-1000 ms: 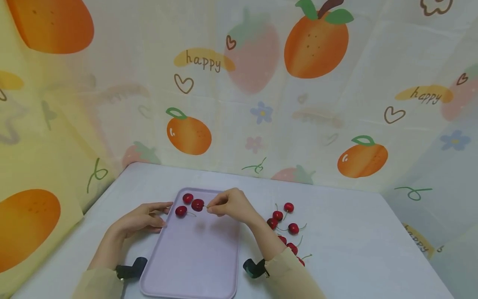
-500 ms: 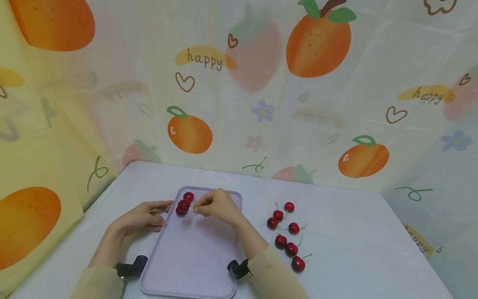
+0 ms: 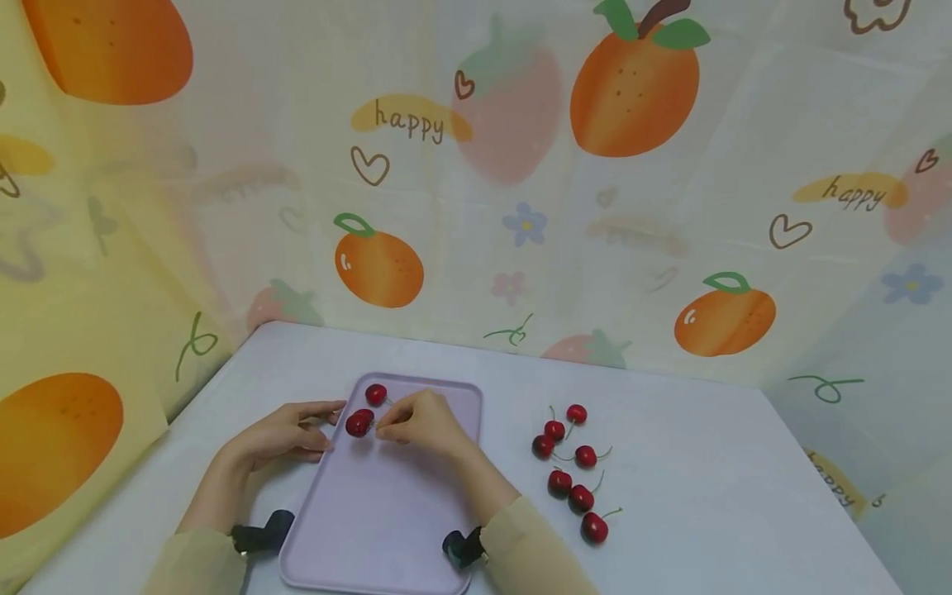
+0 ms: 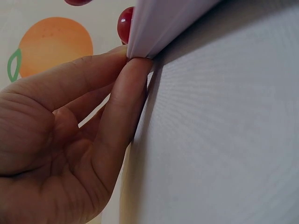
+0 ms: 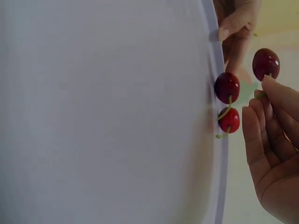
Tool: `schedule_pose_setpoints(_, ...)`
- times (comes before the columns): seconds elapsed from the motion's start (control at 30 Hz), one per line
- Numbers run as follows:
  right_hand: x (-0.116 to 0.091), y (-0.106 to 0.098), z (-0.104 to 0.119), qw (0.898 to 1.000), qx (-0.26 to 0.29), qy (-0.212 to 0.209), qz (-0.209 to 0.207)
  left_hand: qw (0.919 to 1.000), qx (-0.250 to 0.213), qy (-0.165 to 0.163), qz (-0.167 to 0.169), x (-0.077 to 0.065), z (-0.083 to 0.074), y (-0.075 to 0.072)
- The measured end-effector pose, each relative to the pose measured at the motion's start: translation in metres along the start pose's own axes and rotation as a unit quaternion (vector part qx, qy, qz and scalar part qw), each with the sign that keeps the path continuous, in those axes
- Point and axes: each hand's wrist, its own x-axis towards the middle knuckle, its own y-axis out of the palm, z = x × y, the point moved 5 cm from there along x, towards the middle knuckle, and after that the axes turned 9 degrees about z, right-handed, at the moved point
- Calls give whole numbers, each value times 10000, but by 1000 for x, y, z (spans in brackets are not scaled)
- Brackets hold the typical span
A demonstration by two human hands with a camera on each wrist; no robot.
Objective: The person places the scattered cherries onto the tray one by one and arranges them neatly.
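Note:
My right hand (image 3: 420, 423) pinches a dark red cherry (image 5: 266, 64) by its green stem, low over the far left of the lilac tray (image 3: 394, 512). In the head view the held cherry overlaps a cherry (image 3: 357, 426) on the tray near its left rim. Just beyond them sits another cherry (image 3: 376, 394). My left hand (image 3: 278, 431) is at the tray's left edge, fingertips and thumb tip touching the rim. The left wrist view shows that thumb (image 4: 128, 93) against the tray's side.
Several cherries (image 3: 560, 483) with stems lie loose on the white table (image 3: 692, 479), right of the tray. A fruit-printed cloth (image 3: 476, 248) hangs behind and to the left. Both wrists carry black camera mounts (image 3: 264, 533).
My right hand has moved left and slightly nearer with its cherry, which now overlaps the nearer cherry on the tray. The left hand has stayed at the rim.

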Motion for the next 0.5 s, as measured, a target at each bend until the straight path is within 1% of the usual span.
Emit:
schedule_pose_setpoints(0.27, 3, 11, -4, 9997, -257, 39, -49, 9999, -64, 63, 54, 0, 3, -1)
schedule_pose_setpoints(0.5, 5, 17, -7, 9986, -515, 98, -45, 10000, -19, 39, 35, 1, 1, -1)
